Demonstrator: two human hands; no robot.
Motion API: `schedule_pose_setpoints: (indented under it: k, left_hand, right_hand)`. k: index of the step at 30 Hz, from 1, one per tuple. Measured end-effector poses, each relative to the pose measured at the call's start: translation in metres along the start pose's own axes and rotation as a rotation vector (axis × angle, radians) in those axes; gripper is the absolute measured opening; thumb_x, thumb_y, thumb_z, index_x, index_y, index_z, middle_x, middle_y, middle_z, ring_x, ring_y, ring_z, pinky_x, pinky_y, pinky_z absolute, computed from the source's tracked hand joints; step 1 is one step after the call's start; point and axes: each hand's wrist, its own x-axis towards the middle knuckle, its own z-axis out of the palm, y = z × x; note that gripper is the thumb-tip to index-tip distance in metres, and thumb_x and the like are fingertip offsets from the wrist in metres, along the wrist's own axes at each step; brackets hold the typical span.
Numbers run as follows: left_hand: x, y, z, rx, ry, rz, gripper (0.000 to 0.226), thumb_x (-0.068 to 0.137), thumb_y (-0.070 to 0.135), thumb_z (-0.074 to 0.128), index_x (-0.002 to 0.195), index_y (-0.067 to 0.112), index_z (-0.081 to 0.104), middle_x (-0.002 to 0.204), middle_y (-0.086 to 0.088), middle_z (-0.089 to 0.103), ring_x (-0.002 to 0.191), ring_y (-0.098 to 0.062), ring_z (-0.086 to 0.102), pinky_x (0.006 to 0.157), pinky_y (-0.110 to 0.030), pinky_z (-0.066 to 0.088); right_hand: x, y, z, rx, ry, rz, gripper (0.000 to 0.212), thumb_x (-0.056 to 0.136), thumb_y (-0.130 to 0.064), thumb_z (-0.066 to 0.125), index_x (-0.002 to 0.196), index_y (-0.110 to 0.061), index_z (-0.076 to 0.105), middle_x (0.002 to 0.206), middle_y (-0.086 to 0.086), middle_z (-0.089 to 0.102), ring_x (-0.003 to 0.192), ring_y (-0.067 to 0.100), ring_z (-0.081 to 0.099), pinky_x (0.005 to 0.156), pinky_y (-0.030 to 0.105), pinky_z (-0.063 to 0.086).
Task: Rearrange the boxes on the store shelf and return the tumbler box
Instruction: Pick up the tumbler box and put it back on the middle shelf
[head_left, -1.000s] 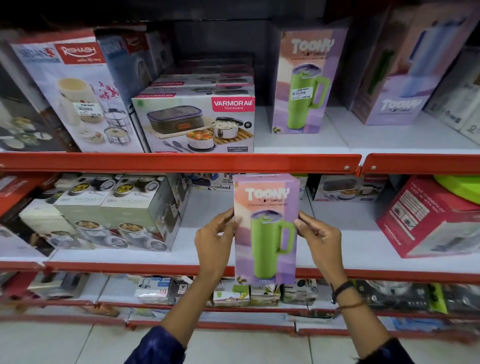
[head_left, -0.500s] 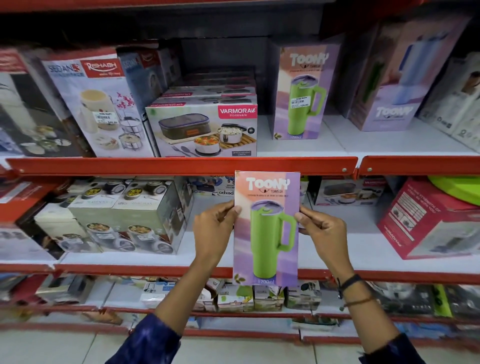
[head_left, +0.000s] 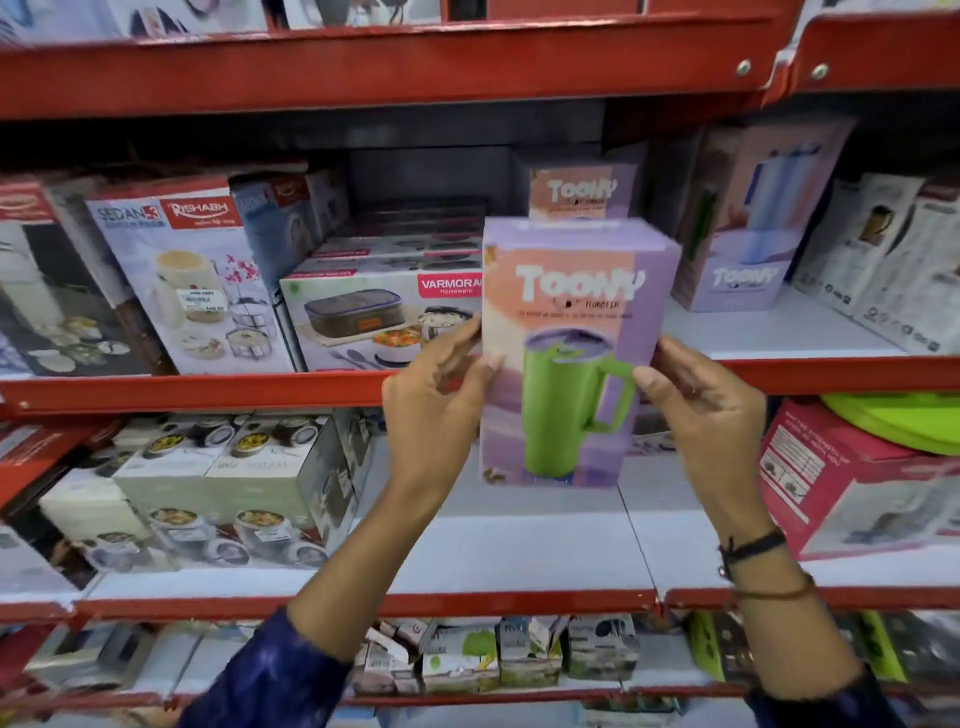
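Observation:
I hold a purple and peach tumbler box (head_left: 571, 312) with a green tumbler printed on its front, upright in front of the red shelf edge (head_left: 208, 389). My left hand (head_left: 436, 395) grips its left side and my right hand (head_left: 701, 400) grips its right side. Directly behind it on the upper shelf stands a second tumbler box (head_left: 582, 192) of the same kind, mostly hidden. A third, larger purple tumbler box (head_left: 748, 234) leans further right on that shelf.
Left of the held box lie stacked Varmora lunch-box cartons (head_left: 379, 312) and a Rishabh carton (head_left: 192, 280). White boxes (head_left: 883, 260) stand at far right. The lower shelf holds green-white cartons (head_left: 218, 483) and a red box (head_left: 852, 483). White shelf surface (head_left: 779, 332) shows behind.
Both hands have lifted the tumbler box from the level of the lower shelf up to the upper shelf, in front of the matching box. The view has tilted upward and moved closer.

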Motion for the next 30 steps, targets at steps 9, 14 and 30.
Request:
schedule_pose_setpoints:
  k: [9,14,30]
  left_hand:
    - [0.064,-0.003,0.064,0.025,0.056,0.199,0.04,0.088,0.002,0.059,0.127,0.005,0.052,0.117,0.004,0.06,0.108,-0.01,0.062,0.099,-0.035,0.05]
    - [0.071,-0.037,0.086,0.052,0.047,0.147,0.041,0.089,0.001,0.057,0.13,0.007,0.051,0.118,-0.002,0.063,0.111,-0.015,0.062,0.099,-0.039,0.05]
    - [0.115,-0.083,0.114,0.361,-0.031,0.054,0.054,0.09,0.004,0.055,0.14,0.011,0.036,0.109,-0.009,0.067,0.087,-0.017,0.063,0.082,-0.033,0.053]
  right_hand:
    - [0.084,0.006,0.0,0.016,0.076,-0.084,0.042,0.081,-0.002,0.067,0.117,-0.018,0.053,0.127,0.004,0.056,0.114,0.008,0.058,0.095,0.021,0.048]
    - [0.099,0.043,0.001,0.003,0.083,-0.012,0.042,0.083,0.001,0.064,0.121,-0.012,0.054,0.128,0.009,0.058,0.114,0.011,0.058,0.101,0.028,0.046]
    - [0.141,0.099,0.014,-0.12,-0.009,0.064,0.044,0.084,-0.002,0.064,0.126,-0.007,0.053,0.122,-0.003,0.055,0.109,0.006,0.056,0.09,0.005,0.043]
